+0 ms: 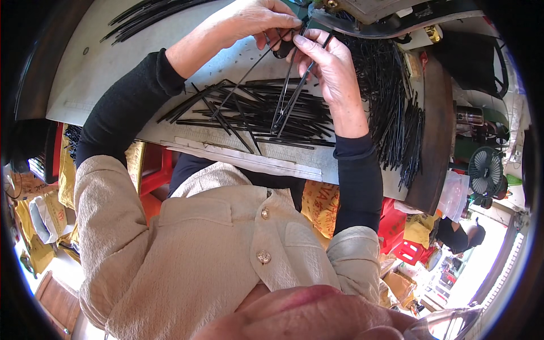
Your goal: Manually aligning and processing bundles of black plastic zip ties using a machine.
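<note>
My left hand (246,21) reaches in at the top of the view, its thumb and fingers pinched on a thin black strap (245,75) that slants down toward me. Close beside it, my right hand (333,67) is closed on more thin black straps (293,97), which hang down across a loose pile (260,107) of the same straps. Both sets of fingertips meet at the edge of what looks like a sewing machine (374,12). The exact spot where the straps meet the machine is hidden by my fingers.
A large heap of black straps (391,107) covers the table's right side. Another bundle (150,17) lies at the far left of the pale tabletop (85,79). A small fan (486,171) stands off to the right; another person (460,235) is beyond. Yellow sacks (320,207) sit below.
</note>
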Action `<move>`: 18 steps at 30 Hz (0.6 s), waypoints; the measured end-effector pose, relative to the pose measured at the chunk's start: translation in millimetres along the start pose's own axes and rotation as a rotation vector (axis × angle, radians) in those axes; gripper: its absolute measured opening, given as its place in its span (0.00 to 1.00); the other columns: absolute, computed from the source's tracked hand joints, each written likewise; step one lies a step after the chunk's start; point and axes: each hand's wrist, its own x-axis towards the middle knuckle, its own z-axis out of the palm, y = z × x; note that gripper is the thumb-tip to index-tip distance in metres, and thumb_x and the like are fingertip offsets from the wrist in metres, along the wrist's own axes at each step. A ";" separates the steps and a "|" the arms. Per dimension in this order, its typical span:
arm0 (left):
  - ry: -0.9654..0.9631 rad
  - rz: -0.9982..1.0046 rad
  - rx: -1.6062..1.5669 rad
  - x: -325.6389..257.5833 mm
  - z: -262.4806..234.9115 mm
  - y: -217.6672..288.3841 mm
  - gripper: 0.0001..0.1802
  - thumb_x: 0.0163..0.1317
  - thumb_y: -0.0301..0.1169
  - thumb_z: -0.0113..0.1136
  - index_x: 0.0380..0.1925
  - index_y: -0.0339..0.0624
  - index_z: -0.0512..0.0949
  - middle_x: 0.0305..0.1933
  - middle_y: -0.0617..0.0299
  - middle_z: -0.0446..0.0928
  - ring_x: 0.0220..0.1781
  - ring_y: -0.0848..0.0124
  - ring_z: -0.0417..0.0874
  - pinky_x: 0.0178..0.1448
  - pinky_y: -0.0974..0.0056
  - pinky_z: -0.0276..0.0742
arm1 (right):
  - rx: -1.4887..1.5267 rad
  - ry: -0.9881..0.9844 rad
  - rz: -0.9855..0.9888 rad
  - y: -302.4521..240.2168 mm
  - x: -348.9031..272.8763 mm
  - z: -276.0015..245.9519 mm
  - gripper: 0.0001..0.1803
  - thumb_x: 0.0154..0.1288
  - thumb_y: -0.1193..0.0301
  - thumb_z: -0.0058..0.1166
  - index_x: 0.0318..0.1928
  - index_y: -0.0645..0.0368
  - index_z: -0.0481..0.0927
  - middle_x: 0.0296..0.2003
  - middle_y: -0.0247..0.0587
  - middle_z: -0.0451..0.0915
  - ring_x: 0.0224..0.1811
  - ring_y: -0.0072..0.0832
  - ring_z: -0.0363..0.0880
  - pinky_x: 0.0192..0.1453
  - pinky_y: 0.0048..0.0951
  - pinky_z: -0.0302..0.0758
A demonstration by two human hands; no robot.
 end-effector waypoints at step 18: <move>-0.011 0.001 -0.030 -0.3 -3.0 -5.0 0.16 0.63 0.37 0.56 0.26 0.34 0.80 0.19 0.62 0.76 0.17 0.76 0.76 0.21 0.73 0.72 | 0.048 0.036 0.024 5.7 3.0 4.8 0.10 0.61 0.66 0.57 0.36 0.60 0.80 0.24 0.37 0.81 0.17 0.15 0.73 0.20 0.13 0.64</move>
